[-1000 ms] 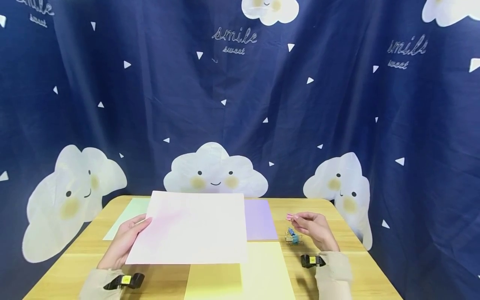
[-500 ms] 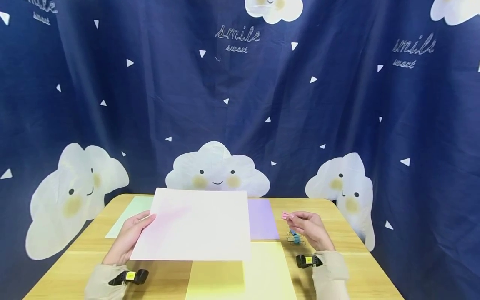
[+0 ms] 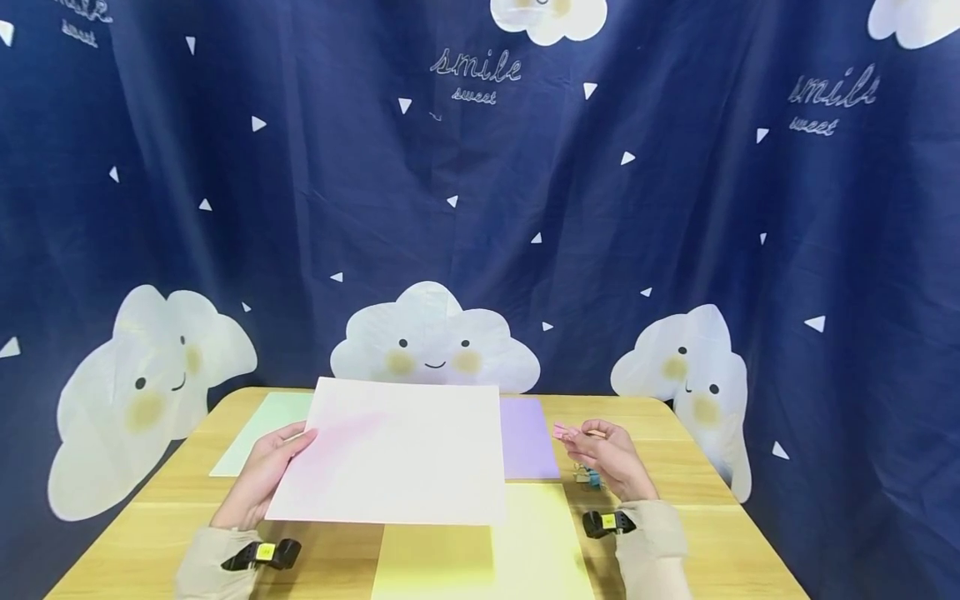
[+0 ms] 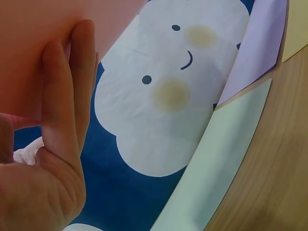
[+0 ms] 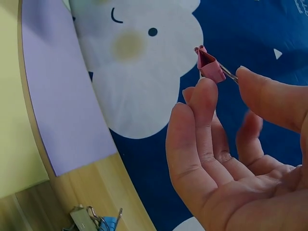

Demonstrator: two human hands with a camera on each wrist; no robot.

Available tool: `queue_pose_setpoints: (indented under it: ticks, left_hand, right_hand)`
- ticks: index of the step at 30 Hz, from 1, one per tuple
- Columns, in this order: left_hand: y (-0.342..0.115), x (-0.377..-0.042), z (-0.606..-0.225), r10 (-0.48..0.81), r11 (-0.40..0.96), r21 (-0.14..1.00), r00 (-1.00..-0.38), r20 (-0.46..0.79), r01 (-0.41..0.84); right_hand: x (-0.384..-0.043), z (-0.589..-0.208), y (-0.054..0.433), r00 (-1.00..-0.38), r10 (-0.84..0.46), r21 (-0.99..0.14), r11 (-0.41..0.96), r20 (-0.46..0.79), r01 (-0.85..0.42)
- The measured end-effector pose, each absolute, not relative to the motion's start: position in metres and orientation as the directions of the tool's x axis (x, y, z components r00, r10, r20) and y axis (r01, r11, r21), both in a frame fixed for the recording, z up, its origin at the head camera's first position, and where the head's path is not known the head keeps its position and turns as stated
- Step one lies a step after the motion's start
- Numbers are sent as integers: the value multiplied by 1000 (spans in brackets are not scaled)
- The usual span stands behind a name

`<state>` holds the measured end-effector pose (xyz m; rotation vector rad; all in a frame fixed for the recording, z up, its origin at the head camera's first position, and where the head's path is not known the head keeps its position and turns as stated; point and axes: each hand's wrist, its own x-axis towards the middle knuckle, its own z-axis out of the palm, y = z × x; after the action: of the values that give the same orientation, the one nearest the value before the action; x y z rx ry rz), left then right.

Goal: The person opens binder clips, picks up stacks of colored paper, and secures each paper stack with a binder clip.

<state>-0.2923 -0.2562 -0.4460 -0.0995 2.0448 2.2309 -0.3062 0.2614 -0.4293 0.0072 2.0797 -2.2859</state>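
My left hand [image 3: 270,471] pinches the left edge of a pale pink sheet of paper [image 3: 397,458], holding it up over the table. In the left wrist view its fingers [image 4: 60,96] lie straight along the sheet's underside. To the right, my right hand [image 3: 607,458] pinches a small pink binder clip [image 5: 211,66] by its wire handles between thumb and fingers. The clip is in the air, apart from the sheet's right edge. Below that hand, blue and pale binder clips [image 3: 591,477] sit on the table, partly hidden by it.
On the wooden table [image 3: 712,533] lie a green sheet [image 3: 251,433], a purple sheet [image 3: 531,442] and a yellow sheet [image 3: 540,542], partly covered by the raised sheet. A dark blue curtain [image 3: 375,208] with white clouds hangs behind.
My right hand has moved left with the pink binder clip, closer to the paper, and now covers more of the clips on the table. The raised sheet has shifted slightly right in view.
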Motion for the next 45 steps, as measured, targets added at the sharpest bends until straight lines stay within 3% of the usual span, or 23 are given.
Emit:
queue_pose_setpoints:
  ticks: [45]
  left_hand:
    - [-251, -292, -449, 31, -78, 988, -991, -130, -132]
  right_hand:
    - [-310, -433, 244, -994, -94, -994, -89, -51, 59]
